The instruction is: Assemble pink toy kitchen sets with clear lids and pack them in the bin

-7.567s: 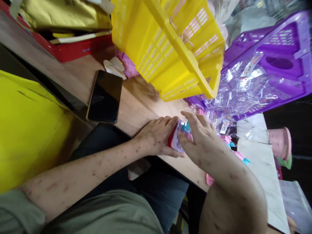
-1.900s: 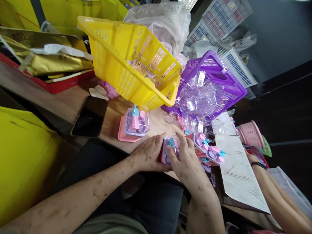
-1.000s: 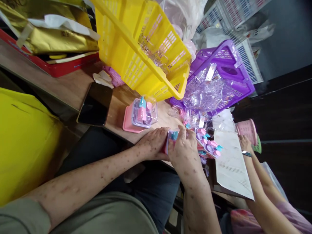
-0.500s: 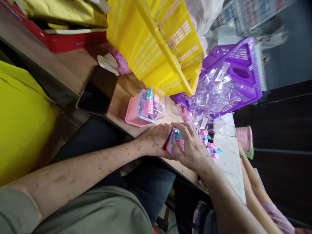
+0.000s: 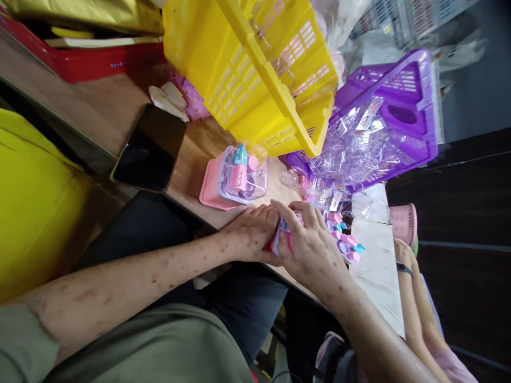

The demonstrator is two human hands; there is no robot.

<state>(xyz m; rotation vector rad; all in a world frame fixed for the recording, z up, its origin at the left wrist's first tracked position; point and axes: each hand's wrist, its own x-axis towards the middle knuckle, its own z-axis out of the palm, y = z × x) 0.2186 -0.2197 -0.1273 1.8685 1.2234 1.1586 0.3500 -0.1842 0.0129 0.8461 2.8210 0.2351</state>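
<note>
- Left hand [image 5: 257,234] wraps a small box [image 5: 276,240] near the table's edge [image 5: 197,210].
- Right hand [image 5: 309,242] bends over it, index now straightened, hiding the teal piece visible just before; whether it pinches, cannot tell.
- Handling appears unfinished.
- Second box [image 5: 229,178]: unmoved.

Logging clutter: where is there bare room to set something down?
Bare patches: the table between red tray and phone, a narrower strip between phone and pink box, and the white surface right of the toy pieces. Crowded: beside the right hand, where those pieces and clear plastic near the purple basket.
</note>
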